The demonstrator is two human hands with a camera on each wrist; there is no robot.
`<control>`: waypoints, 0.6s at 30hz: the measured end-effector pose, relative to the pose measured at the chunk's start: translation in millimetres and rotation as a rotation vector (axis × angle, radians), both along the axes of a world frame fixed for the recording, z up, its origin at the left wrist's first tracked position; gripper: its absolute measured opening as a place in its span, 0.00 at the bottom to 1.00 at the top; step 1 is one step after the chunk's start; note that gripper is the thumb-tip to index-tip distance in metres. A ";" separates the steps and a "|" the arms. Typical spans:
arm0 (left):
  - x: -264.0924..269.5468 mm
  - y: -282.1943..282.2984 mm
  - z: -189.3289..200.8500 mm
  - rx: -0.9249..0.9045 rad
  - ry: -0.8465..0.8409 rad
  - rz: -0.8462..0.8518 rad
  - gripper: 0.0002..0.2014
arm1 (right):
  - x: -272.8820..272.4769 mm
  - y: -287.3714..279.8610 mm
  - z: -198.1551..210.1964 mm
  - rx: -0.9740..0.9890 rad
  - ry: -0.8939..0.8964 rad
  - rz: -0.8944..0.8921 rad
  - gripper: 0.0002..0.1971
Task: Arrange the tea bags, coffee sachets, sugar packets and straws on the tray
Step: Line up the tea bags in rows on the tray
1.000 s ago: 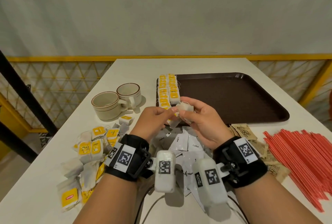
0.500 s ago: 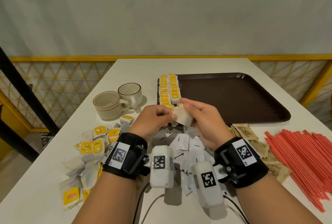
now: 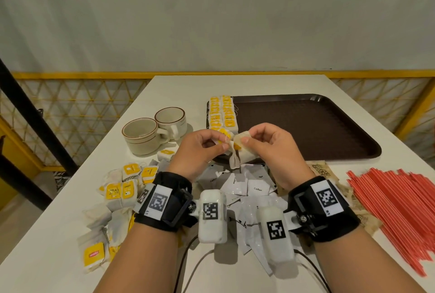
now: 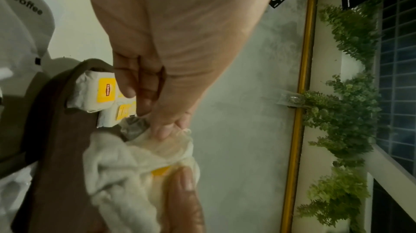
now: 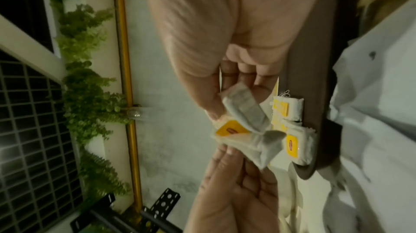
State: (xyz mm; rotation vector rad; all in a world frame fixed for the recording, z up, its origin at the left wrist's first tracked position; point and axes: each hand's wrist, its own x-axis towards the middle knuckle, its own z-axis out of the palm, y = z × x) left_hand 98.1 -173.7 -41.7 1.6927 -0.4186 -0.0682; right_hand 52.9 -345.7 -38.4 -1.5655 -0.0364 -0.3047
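Note:
Both hands hold one white tea bag (image 3: 243, 151) with a yellow tag just above the near left corner of the brown tray (image 3: 306, 128). My left hand (image 3: 224, 146) pinches its left end, my right hand (image 3: 249, 137) pinches the right part, and a crumpled flap hangs down. The left wrist view shows the pinch on the tea bag (image 4: 135, 165); the right wrist view shows the tea bag (image 5: 245, 112) folded under my thumb. Two rows of tea bags (image 3: 223, 114) lie along the tray's left edge.
Loose tea bags (image 3: 120, 191) lie at the left. White coffee sachets (image 3: 256, 188) sit under my wrists, with brown sugar packets (image 3: 322, 170) and red straws (image 3: 400, 203) to the right. Two cups (image 3: 143, 135) stand left of the tray.
Both hands have lifted slightly toward the tray. The tea bag, compact before, is now pulled apart between them with a flap hanging down.

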 end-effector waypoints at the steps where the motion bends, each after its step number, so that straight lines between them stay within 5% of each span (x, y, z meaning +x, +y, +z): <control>1: -0.4 -0.8 -0.1 -0.002 -0.012 -0.002 0.10 | -1.0 2.1 -0.7 -0.033 -0.010 0.028 0.05; 6: 1.6 -1.1 -2.4 -0.054 -0.002 0.001 0.11 | -4.6 10.4 -0.7 -0.047 -0.023 0.147 0.01; 14: -2.1 -8.1 -3.0 -0.131 0.053 -0.041 0.07 | 0.5 7.2 -6.0 -0.067 -0.031 0.124 0.15; 18: -0.8 -8.2 -3.2 -0.118 0.011 -0.013 0.09 | 0.2 5.5 -4.6 -0.182 -0.050 0.052 0.06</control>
